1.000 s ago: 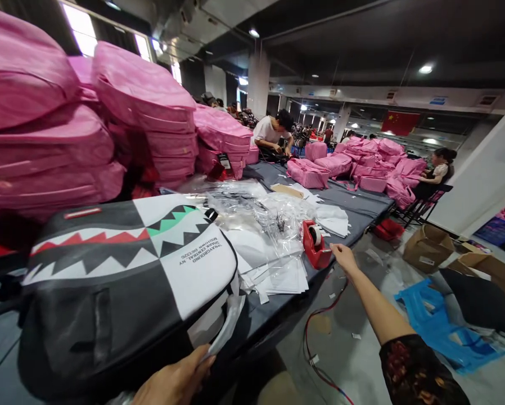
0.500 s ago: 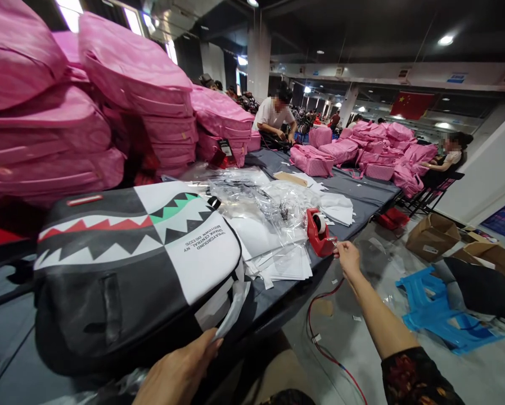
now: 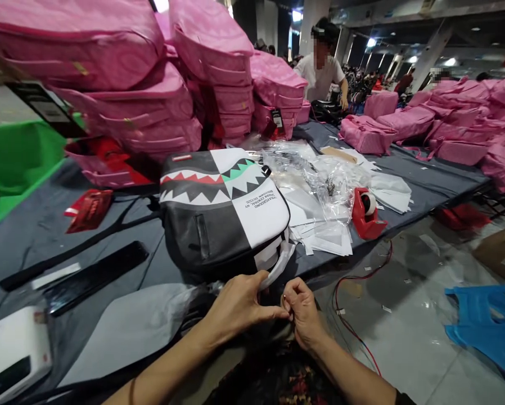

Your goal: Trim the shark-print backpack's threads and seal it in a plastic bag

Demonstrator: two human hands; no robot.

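A black-and-white backpack (image 3: 219,225) with a shark-mouth print lies on the dark table, a white-wrapped handle (image 3: 281,263) curving from its near right side. My left hand (image 3: 235,306) is closed on the lower end of that handle, thumb stretched to the right. The thumb tip meets my right hand (image 3: 302,312), whose fingers are pinched together; whatever is between them is too small to make out. To the right of the backpack, a red tape dispenser (image 3: 367,216) stands at the table edge.
Clear plastic bags and white paper sheets (image 3: 326,239) lie behind the backpack. Stacked pink backpacks (image 3: 121,112) rise at the back left. A black phone (image 3: 96,275) and a white device (image 3: 14,351) are at left. A co-worker (image 3: 322,70) stands beyond.
My right hand has left the tape dispenser and come over to my left hand. The left hand stays at the wrapped handle. The view has swung left, showing more of the table.
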